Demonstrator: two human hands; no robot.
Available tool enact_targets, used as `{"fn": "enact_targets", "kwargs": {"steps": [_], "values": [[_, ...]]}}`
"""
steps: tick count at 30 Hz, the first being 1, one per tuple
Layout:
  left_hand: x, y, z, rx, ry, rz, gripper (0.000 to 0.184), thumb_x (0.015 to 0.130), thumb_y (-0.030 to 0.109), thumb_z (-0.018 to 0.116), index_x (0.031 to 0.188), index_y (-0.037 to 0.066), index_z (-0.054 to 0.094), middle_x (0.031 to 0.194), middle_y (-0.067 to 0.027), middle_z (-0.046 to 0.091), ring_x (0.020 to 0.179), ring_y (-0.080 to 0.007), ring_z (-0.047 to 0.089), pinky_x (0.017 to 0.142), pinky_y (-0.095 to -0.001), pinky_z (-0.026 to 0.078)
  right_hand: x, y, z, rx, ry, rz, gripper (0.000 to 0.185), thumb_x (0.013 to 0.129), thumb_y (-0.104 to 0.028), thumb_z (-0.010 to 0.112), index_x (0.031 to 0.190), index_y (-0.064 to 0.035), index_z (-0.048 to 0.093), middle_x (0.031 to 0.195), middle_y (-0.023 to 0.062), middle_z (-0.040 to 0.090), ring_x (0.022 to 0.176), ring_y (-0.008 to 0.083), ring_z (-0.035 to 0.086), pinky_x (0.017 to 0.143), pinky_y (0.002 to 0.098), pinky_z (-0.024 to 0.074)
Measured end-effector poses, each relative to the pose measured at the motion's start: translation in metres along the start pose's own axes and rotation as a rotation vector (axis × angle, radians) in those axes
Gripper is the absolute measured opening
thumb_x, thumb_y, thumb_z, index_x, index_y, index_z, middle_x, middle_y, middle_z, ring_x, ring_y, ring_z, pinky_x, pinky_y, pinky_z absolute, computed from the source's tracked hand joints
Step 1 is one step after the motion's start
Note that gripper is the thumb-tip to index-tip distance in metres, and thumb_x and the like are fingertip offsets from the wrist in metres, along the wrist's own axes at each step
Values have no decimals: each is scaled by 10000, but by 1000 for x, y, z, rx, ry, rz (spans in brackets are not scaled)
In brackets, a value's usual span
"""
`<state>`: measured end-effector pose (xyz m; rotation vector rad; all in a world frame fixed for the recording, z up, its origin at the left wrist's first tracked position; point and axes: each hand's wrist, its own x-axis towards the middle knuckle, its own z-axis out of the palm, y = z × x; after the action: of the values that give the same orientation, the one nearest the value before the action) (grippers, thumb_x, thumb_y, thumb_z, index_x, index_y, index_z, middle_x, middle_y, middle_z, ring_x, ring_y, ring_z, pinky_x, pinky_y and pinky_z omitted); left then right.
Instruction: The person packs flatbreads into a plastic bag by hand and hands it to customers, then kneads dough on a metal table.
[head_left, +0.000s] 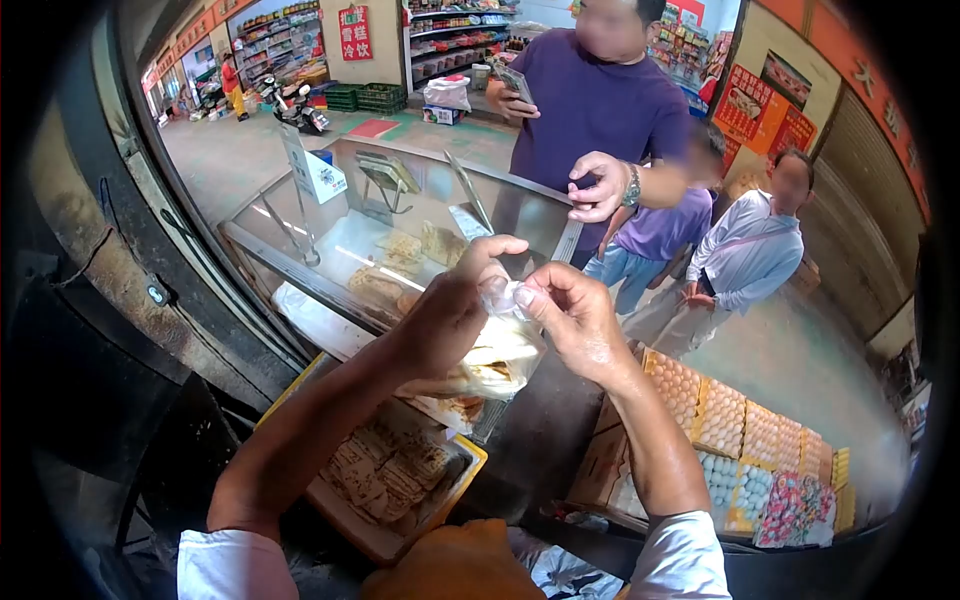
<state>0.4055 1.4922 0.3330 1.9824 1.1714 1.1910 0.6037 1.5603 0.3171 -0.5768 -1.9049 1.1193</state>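
Status from my end: the clear plastic bag (515,350) hangs below both hands, over the near side of the glass display case (300,279). Flat, pale-and-brown pieces, bread by the look of them, are inside, so I judge the filling done.

My left hand (445,305) pinches the bag's gathered neck, one finger sticking out past it. My right hand (578,315) pinches the same bit of plastic, thumb against forefinger. The two hands are close together at the neck.

Closing reads as partway: neck bunched, no finished knot that I can make out; fingers hide part of it. Bag is off any surface and in my hands only. The person in the purple shirt (590,110) has a hand (600,187) out across the case, apart from the bag.

More flat pieces (380,480) lie in the yellow-rimmed crate (470,478) below, outside the bag.
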Motion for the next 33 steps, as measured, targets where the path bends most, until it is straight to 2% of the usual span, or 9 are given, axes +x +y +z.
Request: {"fn": "enact_targets", "kwargs": {"steps": [3,6,12,17,21,25,27,31,33], "values": [[0,-6,4,-60,60,-1,391,1062,159,460,1427,23,428,867,-85,599,768,-173,589,721,-334,484,1,-9,-4,66,31,63,140,984,-140,711,932,-13,681,732,-55,556,648,45,449,602,231,392],[0,-15,-3,-239,-95,-152,570,1075,542,445,1337,48,552,737,-14,551,633,-99,523,613,-273,430,6,-20,-8,145,10,145,143,995,-136,702,907,-26,675,708,-72,549,632,22,432,580,219,372],[1,-9,-6,-385,-44,-345,468,1096,460,445,1312,63,566,734,10,530,622,-71,483,578,-246,379,0,-24,-6,193,-77,166,147,1005,-135,694,911,-24,669,707,-80,536,614,14,410,572,207,369],[-3,9,0,-406,86,-406,358,1116,319,435,1349,62,522,877,-10,556,703,-85,508,642,-260,420,-4,-31,-1,277,-108,192,268,1062,-286,616,950,-47,662,680,-46,555,608,18,473,563,221,397],[-8,17,1,-85,-13,-137,331,1116,235,424,1392,56,456,1109,-92,589,930,-162,576,844,-325,477,-6,-28,1,315,-118,426,358,1055,-395,609,968,-54,675,698,1,615,572,39,498,518,238,394],[-10,-2,1,-96,-44,21,346,1114,222,426,1414,49,430,1186,-129,604,1053,-204,594,930,-356,477,-7,-29,0,188,-181,353,227,1063,-231,611,983,-26,667,701,1,603,526,41,505,476,215,385],[-9,0,1,-109,-59,3,357,1116,242,428,1410,42,459,1159,-131,624,1024,-215,623,923,-363,491,-7,-28,2,223,-121,206,234,1070,-189,593,942,-6,665,751,-2,600,528,35,505,477,222,404],[-4,-14,-6,-142,-125,-150,435,1114,338,442,1415,35,521,1058,-131,670,867,-220,671,853,-366,527,-2,-30,4,-583,199,-368,117,965,-109,685,940,2,657,831,120,586,673,293,641,597,414,511],[-4,-8,-15,-247,-167,-281,518,1102,421,447,1442,38,526,1012,-140,694,771,-210,672,796,-354,534,-11,-45,9,-581,238,-389,90,949,-94,696,915,-18,662,818,116,541,677,317,645,594,429,525]]}}
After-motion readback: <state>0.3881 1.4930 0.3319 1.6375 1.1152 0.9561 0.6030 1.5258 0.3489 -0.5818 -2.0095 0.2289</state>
